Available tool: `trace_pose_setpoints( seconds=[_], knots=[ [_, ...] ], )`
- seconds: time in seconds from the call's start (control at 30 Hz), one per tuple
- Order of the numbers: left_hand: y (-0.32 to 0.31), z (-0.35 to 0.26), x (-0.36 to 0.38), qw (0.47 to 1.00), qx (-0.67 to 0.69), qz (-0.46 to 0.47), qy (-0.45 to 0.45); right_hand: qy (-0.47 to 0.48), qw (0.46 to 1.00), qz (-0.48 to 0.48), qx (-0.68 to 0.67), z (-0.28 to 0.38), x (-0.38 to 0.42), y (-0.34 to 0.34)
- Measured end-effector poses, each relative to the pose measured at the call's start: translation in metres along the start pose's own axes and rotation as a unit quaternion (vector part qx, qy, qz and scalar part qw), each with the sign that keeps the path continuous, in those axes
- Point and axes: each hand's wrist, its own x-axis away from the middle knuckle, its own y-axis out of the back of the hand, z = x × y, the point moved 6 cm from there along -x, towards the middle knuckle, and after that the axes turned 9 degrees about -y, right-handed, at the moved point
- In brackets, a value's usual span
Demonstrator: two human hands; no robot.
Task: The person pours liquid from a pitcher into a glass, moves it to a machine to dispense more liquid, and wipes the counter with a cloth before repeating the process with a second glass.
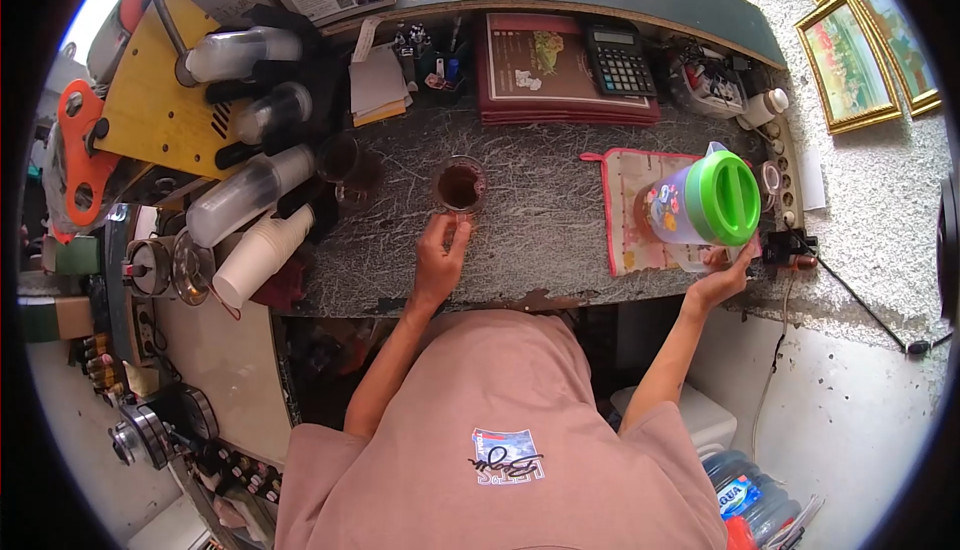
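Observation:
My left hand is closed around the handle of a glass mug, which holds a dark drink and stands on the scratched counter. On the right, my right hand grips the handle of a pitcher. The pitcher has a printed body, a bright green lid and brownish liquid inside; it is over a pink-edged cloth. Part of the right hand's fingers is hidden by the pitcher and its handle.
Stacked plastic cups and paper cups jut in from the left, near a dark glass. Dark red menu folders and a calculator lie at the back. A power strip runs along the right wall.

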Motion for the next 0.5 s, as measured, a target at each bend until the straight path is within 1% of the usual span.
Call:
trace_pose_setpoints(
  seconds=[0.03,0.07,0.1,0.13,0.17,0.23,0.27,0.33,0.4,0.43,0.47,0.5],
  knots=[
    [0.004,0.000,0.001,0.999,-0.021,-0.025,0.038,0.011,0.999,-0.024,0.030,0.002,0.002,0.003],
    [0.004,-0.005,0.000,0.999,-0.022,-0.024,0.039,0.010,0.999,-0.024,0.030,0.003,0.004,0.003],
    [0.010,-0.012,-0.002,0.996,-0.061,-0.059,0.036,0.097,0.984,-0.086,0.122,0.017,0.009,0.006],
    [0.016,-0.019,-0.003,0.990,-0.100,-0.095,0.034,0.182,0.950,-0.145,0.211,0.034,0.019,0.004],
    [0.018,-0.024,-0.006,0.989,-0.102,-0.100,0.034,0.181,0.951,-0.140,0.208,0.042,0.027,0.003],
    [0.017,-0.032,-0.018,0.991,-0.115,-0.066,0.024,0.280,0.896,-0.215,0.269,0.068,0.058,0.003],
    [0.020,-0.033,-0.023,0.990,-0.118,-0.073,0.026,0.280,0.898,-0.208,0.267,0.067,0.064,-0.002],
    [0.016,-0.033,-0.031,0.987,-0.159,-0.022,0.024,0.451,0.857,-0.118,0.220,0.078,0.094,-0.021],
    [0.014,-0.034,-0.038,0.987,-0.160,-0.017,0.019,0.436,0.879,0.022,0.192,0.076,0.124,-0.071],
    [0.011,-0.035,-0.042,0.987,-0.162,-0.012,0.014,0.380,0.893,0.118,0.210,0.060,0.132,-0.093],
    [0.010,-0.036,-0.044,0.986,-0.163,-0.011,0.013,0.318,0.896,0.213,0.223,0.038,0.141,-0.114],
    [0.009,-0.035,-0.046,0.988,-0.153,-0.011,0.021,0.247,0.896,0.286,0.231,0.017,0.150,-0.137]
  ],
)
